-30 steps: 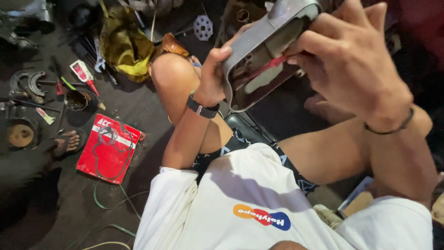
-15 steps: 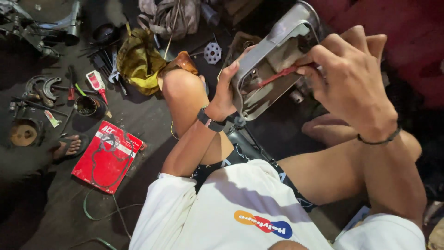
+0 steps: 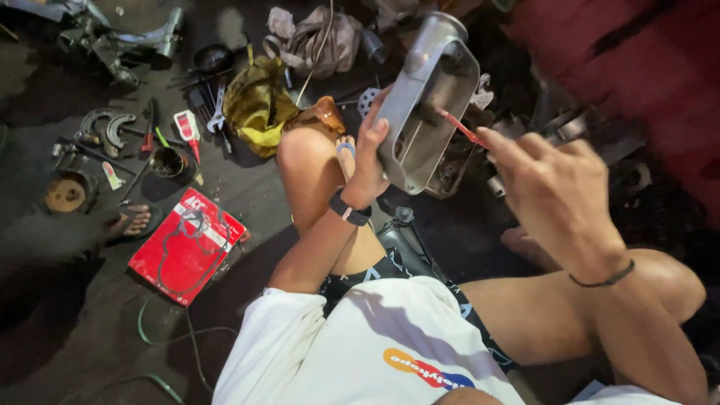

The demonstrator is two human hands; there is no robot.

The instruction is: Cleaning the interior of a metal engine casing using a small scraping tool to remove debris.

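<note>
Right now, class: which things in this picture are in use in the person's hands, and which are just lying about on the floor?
In use:
left hand gripping the grey metal cover
right hand holding the thin red tool inside that cover

Lying about:
red flat packet
yellow rag
small dark pot
curved metal shoes
grey cloth
</note>
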